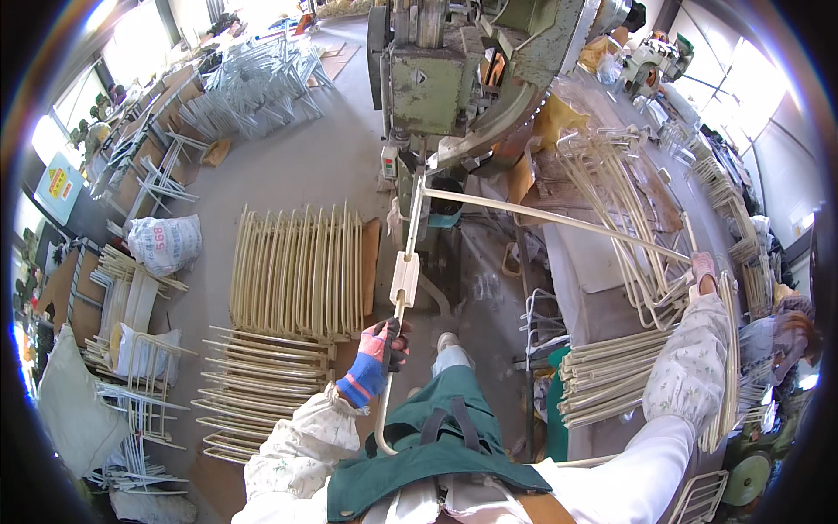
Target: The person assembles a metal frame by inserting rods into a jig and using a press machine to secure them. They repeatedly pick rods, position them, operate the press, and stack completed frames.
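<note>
My left hand [381, 349], in a blue, red and black work glove, is closed around a cream bent metal tube frame [386, 406]. That tube runs up from near my apron, past a pale slotted block [404, 279], to the head of a green machine [428, 87]. From the machine head a long straight bar [559, 217] of the frame slants to the right. At its far end my right hand [703, 269] is closed on the bar beside the stacked frames. Its fingers are partly hidden.
Stacked cream tube frames [297, 271] stand on the floor at left, with more lying nearer [262, 389]. Further frames [615, 371] lie on a bench at right. A white sack [164, 244] and grey frames [253, 92] are further left. A person [777, 341] is at far right.
</note>
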The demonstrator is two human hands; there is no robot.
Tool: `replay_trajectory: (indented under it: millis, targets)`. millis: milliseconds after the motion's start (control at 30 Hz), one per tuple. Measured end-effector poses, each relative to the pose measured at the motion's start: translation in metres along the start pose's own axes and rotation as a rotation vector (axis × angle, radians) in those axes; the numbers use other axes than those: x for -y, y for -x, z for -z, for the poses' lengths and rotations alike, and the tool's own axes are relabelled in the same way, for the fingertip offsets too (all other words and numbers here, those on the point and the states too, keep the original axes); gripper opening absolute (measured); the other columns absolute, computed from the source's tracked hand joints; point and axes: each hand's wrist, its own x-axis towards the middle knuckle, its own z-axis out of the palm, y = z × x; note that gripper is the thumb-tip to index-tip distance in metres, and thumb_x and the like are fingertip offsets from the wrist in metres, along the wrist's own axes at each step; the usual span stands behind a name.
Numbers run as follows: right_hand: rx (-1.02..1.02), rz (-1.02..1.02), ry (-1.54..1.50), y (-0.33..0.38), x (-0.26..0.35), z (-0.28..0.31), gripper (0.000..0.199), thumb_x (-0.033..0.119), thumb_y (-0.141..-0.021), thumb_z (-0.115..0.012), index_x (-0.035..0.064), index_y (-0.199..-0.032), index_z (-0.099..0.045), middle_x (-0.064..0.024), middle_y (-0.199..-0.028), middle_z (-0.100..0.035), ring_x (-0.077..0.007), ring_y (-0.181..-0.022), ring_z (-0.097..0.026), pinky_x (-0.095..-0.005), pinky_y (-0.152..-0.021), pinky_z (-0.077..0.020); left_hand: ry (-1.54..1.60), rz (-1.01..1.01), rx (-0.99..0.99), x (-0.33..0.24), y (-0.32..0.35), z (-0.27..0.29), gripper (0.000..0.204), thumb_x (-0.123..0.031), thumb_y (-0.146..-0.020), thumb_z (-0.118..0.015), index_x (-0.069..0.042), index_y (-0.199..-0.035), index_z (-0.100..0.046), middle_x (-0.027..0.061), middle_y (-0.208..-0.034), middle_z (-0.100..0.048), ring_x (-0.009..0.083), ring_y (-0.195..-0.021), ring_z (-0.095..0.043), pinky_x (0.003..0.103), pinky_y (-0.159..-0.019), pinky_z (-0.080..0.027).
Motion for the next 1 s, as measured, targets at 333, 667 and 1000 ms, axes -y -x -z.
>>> replay_trajectory:
  millis: [333, 667, 1000]
  targets:
    - [0.088, 0.120, 0.134, -0.049, 0.026, 0.011, 0.032, 0.023, -0.082, -0.043, 0.0012, -0.091, -0.064, -0.0189, -0.096, -0.061, -0.0333, -0.096, -0.057, -0.0400, -0.083, -0.0464, 0.016, -0.015, 0.021, 0.007, 0.008, -0.024, 0.028, -0.038, -0.087, -0.054, -0.010, -0.086, -0.054, -0.0055, -0.053, -0.044, 0.0093, -0.050, -0.053, 0.022, -0.039, -0.040]
    - [0.075, 0.035, -0.022, -0.079, 0.015, -0.017, 0.033, 0.027, -0.081, -0.049, -0.0010, -0.087, -0.065, -0.0231, -0.089, -0.061, -0.0367, -0.092, -0.058, -0.0437, -0.076, -0.0465, -0.002, 0.007, -0.035, 0.005, 0.007, -0.032, 0.026, -0.037, -0.088, -0.052, -0.011, -0.086, -0.054, -0.0048, -0.054, -0.044, 0.0103, -0.049, -0.049, 0.024, -0.039, -0.041]
    - [-0.088, 0.378, 0.434, -0.086, -0.013, -0.021, 0.023, 0.013, -0.078, -0.046, 0.0066, -0.077, -0.067, -0.0144, -0.084, -0.065, -0.0266, -0.079, -0.064, -0.0370, -0.070, -0.0515, 0.012, -0.128, 0.009, -0.035, -0.015, -0.031, 0.030, -0.037, -0.089, -0.052, -0.008, -0.087, -0.056, -0.0020, -0.058, -0.047, 0.0081, -0.046, -0.046, 0.023, -0.037, -0.035]
